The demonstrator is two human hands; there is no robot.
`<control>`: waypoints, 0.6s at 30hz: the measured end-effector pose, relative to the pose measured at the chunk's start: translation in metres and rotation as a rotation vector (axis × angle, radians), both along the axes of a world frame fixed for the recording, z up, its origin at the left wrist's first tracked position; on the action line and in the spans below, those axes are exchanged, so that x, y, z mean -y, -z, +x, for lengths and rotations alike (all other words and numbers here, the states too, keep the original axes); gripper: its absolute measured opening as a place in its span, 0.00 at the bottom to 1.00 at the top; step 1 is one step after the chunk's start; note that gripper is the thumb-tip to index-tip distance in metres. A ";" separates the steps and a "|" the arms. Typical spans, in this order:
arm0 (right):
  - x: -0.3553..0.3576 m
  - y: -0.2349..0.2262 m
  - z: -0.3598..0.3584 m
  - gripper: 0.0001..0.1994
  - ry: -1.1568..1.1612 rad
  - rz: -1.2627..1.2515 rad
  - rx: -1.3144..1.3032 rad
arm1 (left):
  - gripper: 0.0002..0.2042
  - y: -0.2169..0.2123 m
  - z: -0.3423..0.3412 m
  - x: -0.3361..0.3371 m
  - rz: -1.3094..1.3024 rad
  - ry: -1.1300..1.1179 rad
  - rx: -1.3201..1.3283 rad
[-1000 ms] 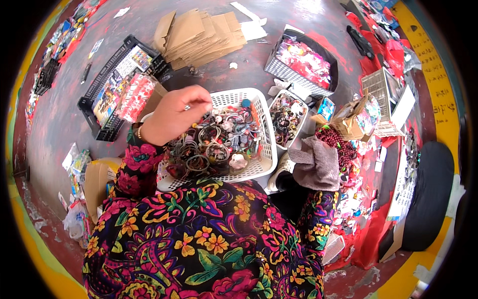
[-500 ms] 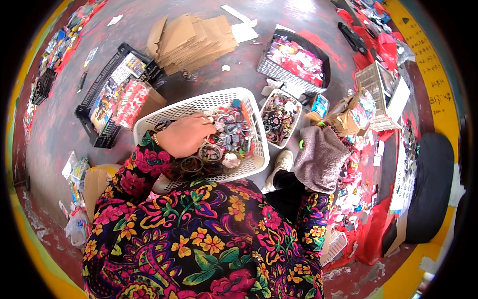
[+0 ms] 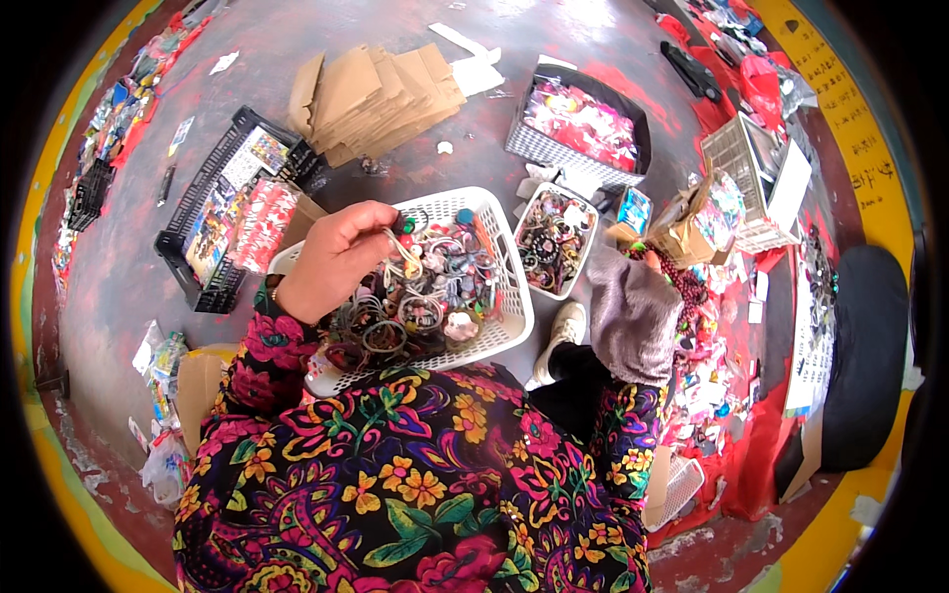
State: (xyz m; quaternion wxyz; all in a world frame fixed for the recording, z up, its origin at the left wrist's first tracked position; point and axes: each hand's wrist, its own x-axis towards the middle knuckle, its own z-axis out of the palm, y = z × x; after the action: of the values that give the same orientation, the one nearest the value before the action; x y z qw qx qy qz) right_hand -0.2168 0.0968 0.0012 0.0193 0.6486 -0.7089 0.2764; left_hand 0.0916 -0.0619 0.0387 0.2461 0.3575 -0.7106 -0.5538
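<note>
My left hand (image 3: 341, 257) is raised over the left side of a white plastic basket (image 3: 516, 287). Its thumb and fingers pinch a pale hair tie (image 3: 406, 262), and a dark green piece (image 3: 403, 225) shows at the fingertips. The basket holds a mixed heap of hair ties and small ornaments, with a pinkish-white piece (image 3: 461, 326) at its near side. A fuzzy mauve cloth (image 3: 633, 314) covers most of my right forearm and hand. Only a little of my right hand (image 3: 651, 260) shows past it, beside dark red beaded strands (image 3: 689, 287); its grip is hidden.
A smaller white basket (image 3: 570, 290) of hair accessories stands right of the big one. Beyond are a grey basket (image 3: 570, 166) of pink packets and flattened cardboard (image 3: 371, 99). A black crate (image 3: 213, 287) lies left; an open carton (image 3: 682, 237) and scattered goods lie right.
My left hand has lifted out of the heap toward the basket's left rim, bringing up the pale hair tie. The mauve cloth on my right arm has shifted, uncovering dark red beads and a bit of hand.
</note>
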 end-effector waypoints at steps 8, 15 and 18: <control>-0.012 0.008 0.029 0.21 -0.178 -0.091 1.199 | 0.09 0.006 -0.023 -0.022 0.934 0.201 -0.612; -0.013 0.009 0.032 0.30 -0.112 0.156 1.640 | 0.09 0.022 -0.046 -0.040 0.902 0.317 -0.394; 0.002 -0.026 0.066 0.20 0.024 0.170 1.413 | 0.09 0.018 -0.047 -0.046 0.713 0.367 -0.252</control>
State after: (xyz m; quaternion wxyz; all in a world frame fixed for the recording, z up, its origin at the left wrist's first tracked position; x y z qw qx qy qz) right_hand -0.1507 0.0948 0.0267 -0.4928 0.3055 -0.5780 0.5742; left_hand 0.0442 -0.0155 0.0204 0.0891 0.2170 -0.4908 -0.8391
